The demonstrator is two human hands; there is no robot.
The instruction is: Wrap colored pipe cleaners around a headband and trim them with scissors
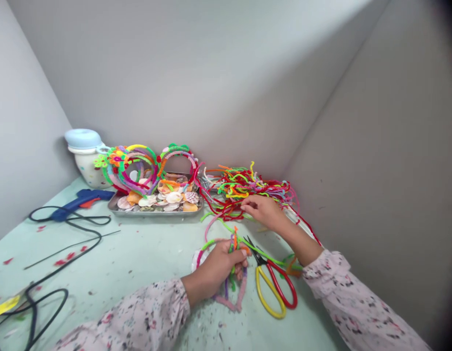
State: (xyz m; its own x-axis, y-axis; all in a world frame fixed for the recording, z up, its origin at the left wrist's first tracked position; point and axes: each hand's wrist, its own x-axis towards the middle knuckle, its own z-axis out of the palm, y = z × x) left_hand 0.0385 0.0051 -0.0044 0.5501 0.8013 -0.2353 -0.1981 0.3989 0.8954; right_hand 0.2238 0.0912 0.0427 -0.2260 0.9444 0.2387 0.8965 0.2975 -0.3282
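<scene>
My left hand (220,265) is closed around a fuzzy pipe-cleaner piece (226,303) in pink, purple, green and orange, with a loop showing on both sides of the fingers. Over the front edge of a tangled pile of colourful pipe cleaners (244,183) hovers my right hand (264,210), its thumb and fingers close together; whether anything is between them is too small to tell. Scissors (271,285) with one yellow and one red handle lie just right of my left hand, blades pointing up and left, slightly apart.
A metal tray (156,213) holds shells (172,197), with decorated headbands (138,168) standing on it. Left of it are a blue glue gun (77,202) with a black cord (81,253) and a blue-lidded container (88,161). Grey walls (174,73) enclose the table.
</scene>
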